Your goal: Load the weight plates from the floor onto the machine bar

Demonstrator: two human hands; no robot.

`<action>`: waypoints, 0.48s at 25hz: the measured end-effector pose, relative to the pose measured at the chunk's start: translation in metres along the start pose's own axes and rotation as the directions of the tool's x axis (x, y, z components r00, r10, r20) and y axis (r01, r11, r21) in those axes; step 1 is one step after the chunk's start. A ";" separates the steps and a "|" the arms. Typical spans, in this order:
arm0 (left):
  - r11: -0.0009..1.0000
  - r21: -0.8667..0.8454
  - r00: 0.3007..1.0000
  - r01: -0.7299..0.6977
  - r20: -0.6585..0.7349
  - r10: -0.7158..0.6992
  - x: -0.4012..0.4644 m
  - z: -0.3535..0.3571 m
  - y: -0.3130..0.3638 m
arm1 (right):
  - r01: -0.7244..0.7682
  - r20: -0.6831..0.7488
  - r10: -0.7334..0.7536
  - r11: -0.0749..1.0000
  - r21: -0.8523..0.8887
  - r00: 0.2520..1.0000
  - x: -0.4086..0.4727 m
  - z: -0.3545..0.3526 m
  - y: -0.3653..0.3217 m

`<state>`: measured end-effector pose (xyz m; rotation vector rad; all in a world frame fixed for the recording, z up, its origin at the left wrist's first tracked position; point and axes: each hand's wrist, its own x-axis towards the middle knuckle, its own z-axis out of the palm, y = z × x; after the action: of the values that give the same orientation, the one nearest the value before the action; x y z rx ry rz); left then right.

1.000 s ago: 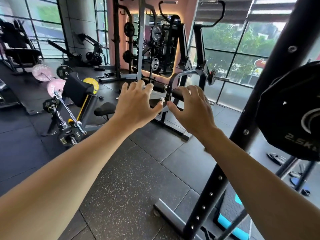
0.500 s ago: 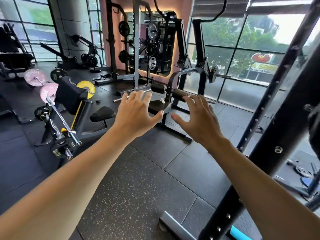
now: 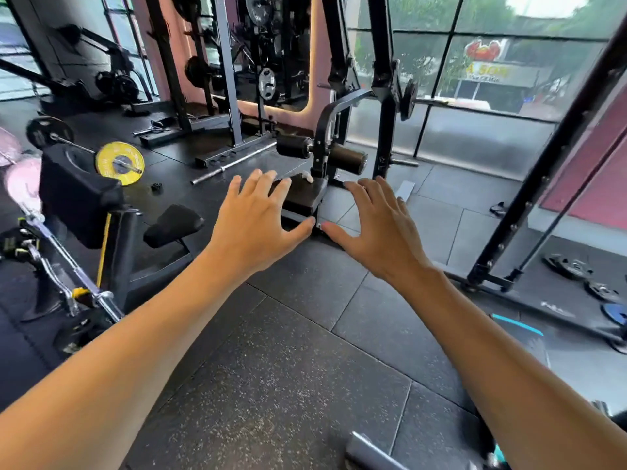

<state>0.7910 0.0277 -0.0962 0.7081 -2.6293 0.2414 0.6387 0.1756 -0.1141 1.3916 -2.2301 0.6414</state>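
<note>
My left hand (image 3: pixel 259 220) and my right hand (image 3: pixel 380 228) are stretched out in front of me over the black rubber floor, fingers spread, holding nothing. Small black weight plates (image 3: pixel 570 268) lie on the floor at the right, behind the rack's base, with a blue plate (image 3: pixel 615 313) beside them. A black leg machine (image 3: pixel 325 154) with two foam rollers stands beyond my hands; one plate (image 3: pixel 409 98) sits on its side bar. The plates are well to the right of both hands.
A black rack upright (image 3: pixel 549 157) slants up at the right. At the left stand a padded curl bench (image 3: pixel 78 195), a curl bar (image 3: pixel 68 262) and a barbell with a yellow plate (image 3: pixel 118 162). A loose steel bar (image 3: pixel 234 162) lies on the floor.
The view has swung right and down; the large 2.5 kg plate close at the right edge has left the view, and floor plates have appeared. Both hands stay open and outstretched.
</note>
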 end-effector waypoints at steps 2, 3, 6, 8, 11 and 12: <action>1.000 -0.001 0.999 -0.024 0.022 0.024 0.022 0.017 -0.013 | -0.004 0.016 0.004 1.000 -0.007 1.000 0.017 0.019 0.002; 0.999 -0.003 0.999 -0.039 0.027 0.039 0.034 0.027 -0.017 | -0.006 0.025 0.006 1.000 -0.013 1.000 0.024 0.029 0.007; 0.997 -0.030 0.997 -0.071 0.027 0.072 0.074 0.060 -0.022 | -0.018 0.035 0.019 0.999 -0.030 0.999 0.053 0.059 0.030; 0.994 -0.048 0.995 -0.094 0.024 0.095 0.107 0.082 -0.024 | -0.034 0.042 0.036 0.998 -0.044 0.998 0.075 0.080 0.053; 0.989 -0.052 0.990 -0.141 0.018 0.142 0.170 0.116 -0.024 | -0.080 0.036 0.083 0.995 -0.059 0.996 0.111 0.112 0.097; 0.987 -0.052 0.988 -0.154 0.004 0.154 0.194 0.125 -0.023 | -0.096 0.033 0.098 0.993 -0.067 0.995 0.125 0.121 0.112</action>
<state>0.6070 -0.1112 -0.1251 0.4903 -2.6901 0.2141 0.4730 0.0596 -0.1558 1.2796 -2.3374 0.5745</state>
